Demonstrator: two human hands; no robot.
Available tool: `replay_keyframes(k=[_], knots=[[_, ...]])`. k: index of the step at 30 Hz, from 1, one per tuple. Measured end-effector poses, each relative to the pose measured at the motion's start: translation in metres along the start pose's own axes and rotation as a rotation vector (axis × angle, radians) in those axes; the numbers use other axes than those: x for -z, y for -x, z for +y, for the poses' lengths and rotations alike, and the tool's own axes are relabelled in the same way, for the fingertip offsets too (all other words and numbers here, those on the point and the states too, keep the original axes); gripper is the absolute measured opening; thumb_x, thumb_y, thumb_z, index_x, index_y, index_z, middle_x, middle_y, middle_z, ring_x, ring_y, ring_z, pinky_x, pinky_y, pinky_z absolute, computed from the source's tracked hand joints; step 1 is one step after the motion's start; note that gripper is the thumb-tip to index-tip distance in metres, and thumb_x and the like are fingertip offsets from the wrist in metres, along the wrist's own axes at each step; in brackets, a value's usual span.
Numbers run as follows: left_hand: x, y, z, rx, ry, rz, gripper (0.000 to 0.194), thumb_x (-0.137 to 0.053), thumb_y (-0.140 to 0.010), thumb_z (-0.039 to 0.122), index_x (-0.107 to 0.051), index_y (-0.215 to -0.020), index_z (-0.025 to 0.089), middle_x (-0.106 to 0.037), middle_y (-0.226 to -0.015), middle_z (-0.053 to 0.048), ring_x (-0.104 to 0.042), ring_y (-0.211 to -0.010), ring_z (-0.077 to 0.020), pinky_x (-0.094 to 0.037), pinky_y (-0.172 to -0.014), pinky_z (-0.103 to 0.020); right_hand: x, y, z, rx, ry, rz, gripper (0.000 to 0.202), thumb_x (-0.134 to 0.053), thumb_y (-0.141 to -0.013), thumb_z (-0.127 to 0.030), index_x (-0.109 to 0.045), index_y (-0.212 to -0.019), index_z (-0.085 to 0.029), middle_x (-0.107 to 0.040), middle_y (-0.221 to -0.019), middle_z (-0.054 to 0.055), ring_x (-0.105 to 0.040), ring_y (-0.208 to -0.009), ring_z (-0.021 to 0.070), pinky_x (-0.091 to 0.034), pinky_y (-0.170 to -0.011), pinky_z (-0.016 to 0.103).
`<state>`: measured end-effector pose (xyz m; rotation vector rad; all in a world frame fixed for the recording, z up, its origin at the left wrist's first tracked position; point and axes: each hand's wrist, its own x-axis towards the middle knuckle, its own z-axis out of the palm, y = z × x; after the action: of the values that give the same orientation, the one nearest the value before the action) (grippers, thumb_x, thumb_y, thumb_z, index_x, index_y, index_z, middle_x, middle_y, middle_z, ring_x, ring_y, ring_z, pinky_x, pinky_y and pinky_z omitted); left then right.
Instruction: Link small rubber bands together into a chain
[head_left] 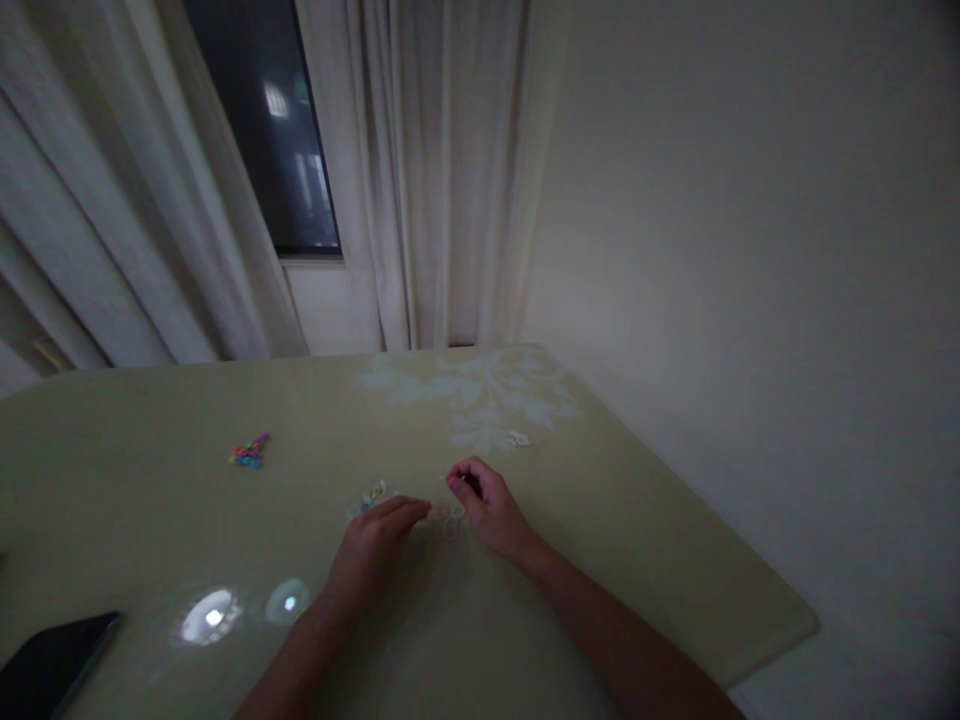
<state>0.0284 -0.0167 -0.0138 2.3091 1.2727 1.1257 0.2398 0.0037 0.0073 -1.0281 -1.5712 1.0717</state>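
Small pale rings or bands (450,522), some pinkish and some clear, lie on the table between my two hands. My left hand (382,525) rests low over the table, its fingers stretched toward these rings and its thumb hidden. Just behind it is a small clear plastic bag (373,495) with yellow and dark bits inside. My right hand (487,505) is closed in a pinch just above and right of the rings. Whatever its fingertips hold is too small and dim to name.
A heap of small bright-coloured pieces (249,452) lies at the left back. Small white pieces (518,438) lie beyond my right hand. A dark flat device (56,665) sits at the near left. A wall (735,300) borders the table's right side; curtains (450,180) hang behind.
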Motion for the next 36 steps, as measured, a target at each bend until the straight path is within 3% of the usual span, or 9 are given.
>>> replay_keyframes(k=[7, 12, 15, 19, 21, 23, 27, 36], knots=[[0.006, -0.006, 0.015, 0.128, 0.236, 0.231, 0.021, -0.066, -0.093, 0.032, -0.084, -0.101, 0.026, -0.085, -0.094, -0.004, -0.081, -0.079, -0.0214, -0.067, -0.078, -0.032, -0.003, 0.003, -0.005, 0.005, -0.037, -0.118, 0.029, -0.065, -0.095, -0.048, -0.064, -0.091, -0.019, -0.055, -0.076, -0.002, -0.049, -0.070, 0.0144, -0.039, -0.066, 0.027], [0.005, -0.005, 0.021, 0.104, 0.311, 0.271, 0.019, -0.069, -0.093, 0.031, -0.084, -0.102, 0.027, -0.085, -0.094, -0.003, -0.080, -0.075, -0.0194, -0.067, -0.077, -0.030, -0.011, 0.010, -0.013, 0.000, -0.138, -0.165, 0.036, -0.067, -0.094, -0.055, -0.063, -0.092, -0.019, -0.057, -0.077, -0.002, -0.050, -0.071, 0.0143, -0.039, -0.066, 0.027], [0.003, -0.006, 0.024, 0.120, 0.337, 0.278, 0.015, -0.071, -0.092, 0.030, -0.084, -0.098, 0.026, -0.084, -0.090, -0.003, -0.079, -0.074, -0.0182, -0.065, -0.073, -0.027, -0.008, 0.007, -0.011, -0.005, -0.127, -0.151, 0.032, -0.066, -0.096, -0.050, -0.064, -0.093, -0.019, -0.056, -0.075, -0.002, -0.050, -0.069, 0.0143, -0.039, -0.064, 0.027], [0.003, -0.008, 0.026, 0.157, 0.401, 0.281, 0.014, -0.071, -0.091, 0.032, -0.081, -0.098, 0.023, -0.082, -0.089, -0.005, -0.078, -0.079, -0.0188, -0.064, -0.073, -0.026, 0.014, -0.005, 0.000, 0.046, 0.167, -0.083, 0.010, -0.068, -0.096, -0.027, -0.071, -0.093, -0.019, -0.060, -0.083, 0.000, -0.053, -0.073, 0.0143, -0.041, -0.068, 0.026], [0.004, -0.010, 0.027, 0.151, 0.410, 0.284, 0.015, -0.071, -0.091, 0.032, -0.080, -0.098, 0.022, -0.081, -0.089, -0.005, -0.078, -0.080, -0.0185, -0.063, -0.073, -0.026, 0.027, -0.010, 0.005, 0.061, 0.382, -0.141, 0.002, -0.074, -0.089, -0.017, -0.074, -0.090, -0.019, -0.061, -0.091, 0.001, -0.053, -0.074, 0.0135, -0.042, -0.072, 0.026], [0.005, -0.010, 0.027, 0.142, 0.405, 0.278, 0.013, -0.070, -0.091, 0.031, -0.080, -0.094, 0.022, -0.080, -0.088, -0.005, -0.077, -0.080, -0.0181, -0.062, -0.072, -0.026, 0.036, -0.011, 0.008, 0.064, 0.509, -0.244, 0.008, -0.078, -0.085, -0.012, -0.076, -0.088, -0.019, -0.061, -0.097, 0.002, -0.056, -0.080, 0.0142, -0.044, -0.076, 0.027], [0.005, -0.009, 0.026, 0.194, 0.418, 0.263, 0.011, -0.070, -0.091, 0.029, -0.079, -0.094, 0.023, -0.082, -0.089, -0.004, -0.078, -0.081, -0.0177, -0.062, -0.074, -0.025, 0.037, -0.007, 0.008, 0.095, 0.668, -0.352, 0.007, -0.078, -0.085, -0.012, -0.076, -0.088, -0.019, -0.062, -0.099, 0.004, -0.060, -0.094, 0.0182, -0.045, -0.083, 0.028], [0.005, -0.006, 0.025, 0.251, 0.425, 0.223, 0.011, -0.075, -0.087, 0.032, -0.081, -0.090, 0.023, -0.083, -0.087, -0.004, -0.079, -0.079, -0.0193, -0.062, -0.074, -0.027, 0.028, -0.005, 0.010, 0.173, 0.945, -0.360, 0.004, -0.070, -0.089, -0.017, -0.067, -0.091, -0.015, -0.061, -0.099, 0.007, -0.056, -0.093, 0.0201, -0.043, -0.080, 0.029]])
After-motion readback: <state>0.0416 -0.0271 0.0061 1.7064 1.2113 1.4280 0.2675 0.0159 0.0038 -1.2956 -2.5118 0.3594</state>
